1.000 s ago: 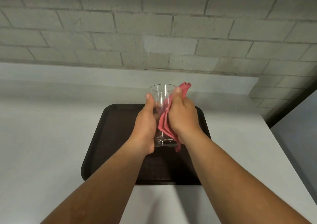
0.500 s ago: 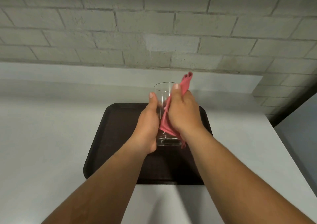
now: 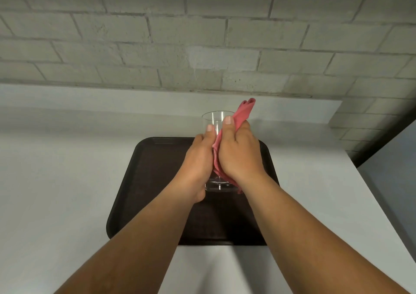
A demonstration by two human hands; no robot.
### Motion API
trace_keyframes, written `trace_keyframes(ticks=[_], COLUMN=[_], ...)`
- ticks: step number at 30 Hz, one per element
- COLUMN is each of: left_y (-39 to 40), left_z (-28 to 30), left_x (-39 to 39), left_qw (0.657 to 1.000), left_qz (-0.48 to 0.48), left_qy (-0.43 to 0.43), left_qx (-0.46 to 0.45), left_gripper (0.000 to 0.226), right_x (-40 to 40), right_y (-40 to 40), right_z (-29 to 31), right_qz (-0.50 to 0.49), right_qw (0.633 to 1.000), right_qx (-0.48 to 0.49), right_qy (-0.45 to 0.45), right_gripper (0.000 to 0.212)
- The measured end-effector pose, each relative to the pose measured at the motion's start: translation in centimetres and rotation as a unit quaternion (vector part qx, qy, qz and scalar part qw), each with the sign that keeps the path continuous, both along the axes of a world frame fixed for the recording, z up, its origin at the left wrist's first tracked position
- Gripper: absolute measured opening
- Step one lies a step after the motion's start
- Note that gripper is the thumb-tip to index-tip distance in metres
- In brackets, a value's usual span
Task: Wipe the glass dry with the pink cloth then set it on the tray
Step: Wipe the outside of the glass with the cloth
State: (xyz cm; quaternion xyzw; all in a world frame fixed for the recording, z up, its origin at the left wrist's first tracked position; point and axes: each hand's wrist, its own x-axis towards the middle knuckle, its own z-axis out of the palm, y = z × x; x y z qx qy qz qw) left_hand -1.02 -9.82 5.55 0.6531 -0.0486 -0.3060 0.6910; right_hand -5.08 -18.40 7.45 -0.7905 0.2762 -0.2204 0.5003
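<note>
Holding the glass [image 3: 215, 122] upright in both hands, we have it raised in front of us over the far half of the dark brown tray [image 3: 148, 181]. Our left hand [image 3: 199, 165] wraps the left side of the glass, its grip closed around the clear wall, with the thumb lying up the near face and its nail just below the rim. Our right hand [image 3: 239, 154] presses the pink cloth [image 3: 244, 111] against the right side of the glass, its grip closed on the cloth, thumb also pointing up toward the rim. One end of the cloth sticks out above the right hand, higher than the rim; a fold shows between the two hands, and a small tail hangs below the right wrist beside the base of the glass. The thick clear base shows under the hands; we cannot tell whether it touches the tray or hangs just above it.

The tray lies flat on the pale grey worktop [image 3: 56, 181], its near edge close to the worktop's front edge, rounded corners showing on the left. Behind the worktop rises a low pale upstand and above it a wall of grey blocks [image 3: 157, 35]. To the right the worktop ends, with a dark gap [image 3: 387, 143] beyond its corner.
</note>
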Motion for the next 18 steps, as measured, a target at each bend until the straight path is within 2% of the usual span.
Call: trace_keyframes(ticks=[3, 6, 9, 11, 13, 16, 18], left_y=[0.0, 0.4, 0.5, 0.4, 0.3, 0.1, 0.1], left_z=[-0.8, -0.9, -0.7, -1.0, -1.3, -1.2, -0.9], left_x=[0.3, 1.1, 1.9, 1.9, 1.7, 0.8, 0.3], left_qw=[0.999, 0.996, 0.994, 0.994, 0.995, 0.996, 0.996], left_qz=[0.03, 0.055, 0.068, 0.056, 0.046, 0.032, 0.024], left_qy=[0.027, 0.066, 0.064, 0.059, 0.055, 0.034, 0.02], left_qx=[-0.02, -0.04, -0.057, -0.066, -0.068, -0.073, -0.078], left_gripper=[0.058, 0.068, 0.07, 0.077, 0.072, 0.062, 0.064], right_x=[-0.3, -1.2, -2.7, -3.0, -2.5, -0.8, 0.1], right_y=[0.2, 0.7, 2.4, 3.4, 3.5, 2.3, 1.0], right_z=[0.2, -0.1, -0.7, -0.6, -0.1, 1.0, 1.5], right_qz=[0.022, 0.069, 0.099, 0.084, 0.054, 0.002, -0.018], right_qw=[0.999, 0.996, 0.991, 0.99, 0.99, 0.995, 0.999], right_qx=[-0.031, -0.051, -0.07, -0.086, -0.093, -0.087, -0.031], right_qy=[0.011, 0.027, 0.046, 0.076, 0.091, 0.053, 0.031], right_gripper=[0.052, 0.052, 0.066, 0.074, 0.075, 0.064, 0.059])
